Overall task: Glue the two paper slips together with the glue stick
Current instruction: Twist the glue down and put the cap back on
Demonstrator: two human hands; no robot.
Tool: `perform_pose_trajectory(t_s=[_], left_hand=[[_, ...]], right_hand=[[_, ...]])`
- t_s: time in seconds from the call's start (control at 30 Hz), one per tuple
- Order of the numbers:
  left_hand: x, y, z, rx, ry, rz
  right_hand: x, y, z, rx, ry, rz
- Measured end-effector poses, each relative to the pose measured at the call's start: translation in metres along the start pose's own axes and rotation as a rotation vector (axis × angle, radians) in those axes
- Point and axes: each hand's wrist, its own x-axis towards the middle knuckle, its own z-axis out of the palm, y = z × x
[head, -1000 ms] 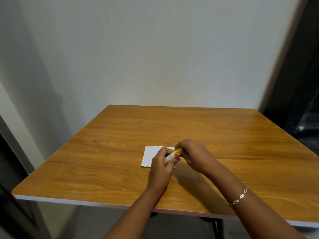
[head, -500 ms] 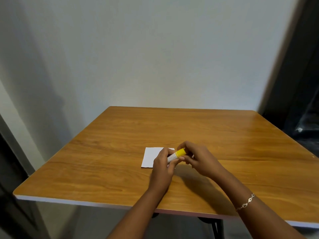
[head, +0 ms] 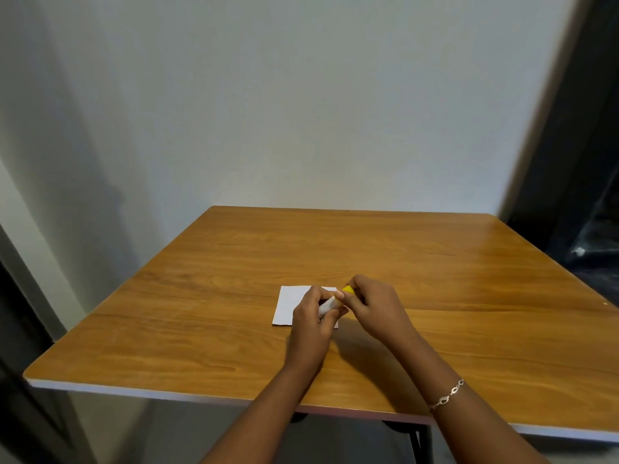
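White paper (head: 289, 304) lies flat near the middle of the wooden table (head: 435, 296); I cannot tell whether it is one slip or two stacked. Just above it my left hand (head: 313, 324) grips the white body of the glue stick (head: 330, 304). My right hand (head: 375, 304) pinches the stick's yellow cap (head: 348, 289) at the far end. Both hands cover the paper's right part.
The table stands against a pale wall, with its white front edge (head: 167, 393) close to me. A dark opening (head: 596, 195) lies to the right. A bracelet (head: 447, 395) sits on my right wrist.
The hands have stayed over the paper. My right fingers have shifted along the yellow cap, which showed more half a second ago and is now mostly covered again.
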Motion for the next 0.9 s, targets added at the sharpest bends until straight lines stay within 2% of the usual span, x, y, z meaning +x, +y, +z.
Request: perform_pose_trajectory(t_s=[0.07, 0.2, 0.27, 0.3, 0.33, 0.43, 0.57, 0.67, 0.9], left_hand=[[-0.001, 0.0, 0.0, -0.057, -0.002, -0.007], [-0.001, 0.0, -0.001, -0.178, -0.011, -0.077], [-0.001, 0.0, 0.0, -0.211, -0.054, -0.114], [-0.001, 0.0, 0.0, -0.156, -0.061, -0.103], [0.0, -0.001, 0.001, -0.05, -0.05, -0.068], [0.008, -0.008, 0.0, 0.356, 0.004, 0.071], [0.021, -0.018, -0.001, 0.68, -0.17, -0.065], [0.027, -0.022, 0.001, 0.72, -0.283, -0.1], [0.033, -0.026, 0.006, 0.791, -0.287, -0.039]], right_hand=[[0.0, -0.002, 0.005, 0.073, 0.054, 0.051], [-0.015, -0.004, 0.022, 0.615, -0.036, 0.153], [-0.02, 0.001, 0.027, 0.804, -0.002, 0.2], [-0.02, 0.005, 0.025, 0.852, 0.042, 0.211], [-0.017, 0.01, 0.02, 0.837, 0.096, 0.205], [-0.007, 0.03, 0.002, 0.539, 0.218, 0.157], [0.001, 0.05, -0.007, 0.31, 0.255, 0.176], [0.003, 0.058, -0.004, 0.235, 0.243, 0.183], [0.002, 0.066, 0.005, 0.161, 0.236, 0.166]])
